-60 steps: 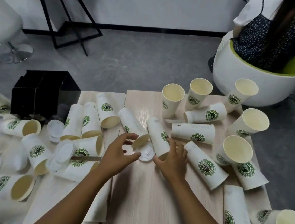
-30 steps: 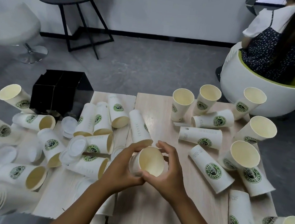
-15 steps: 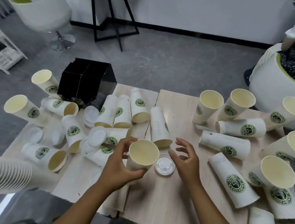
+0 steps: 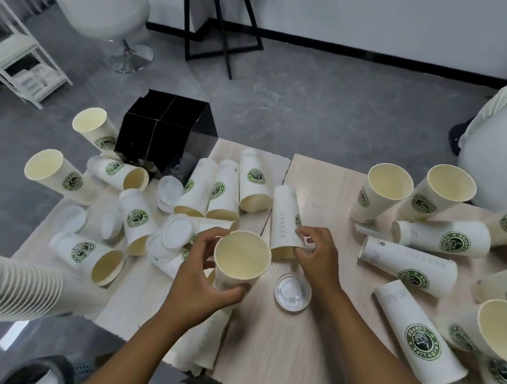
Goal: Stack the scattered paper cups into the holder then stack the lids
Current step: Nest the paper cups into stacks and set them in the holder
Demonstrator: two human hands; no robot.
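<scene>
Since half a second ago the right hand [image 4: 317, 256] has left the loose lid [image 4: 292, 292] and closed its fingers on the mouth end of a lying cup [image 4: 285, 224], presumably the next to nest. The left hand [image 4: 201, 277] grips an upright empty cup [image 4: 241, 261], cream inside, above the table [image 4: 275, 346]

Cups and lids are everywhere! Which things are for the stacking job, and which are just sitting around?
For the job:
held cup
lying cup
loose lid
black holder
tall cup stack

Just around:
white chair
black side table
white shelf
</scene>
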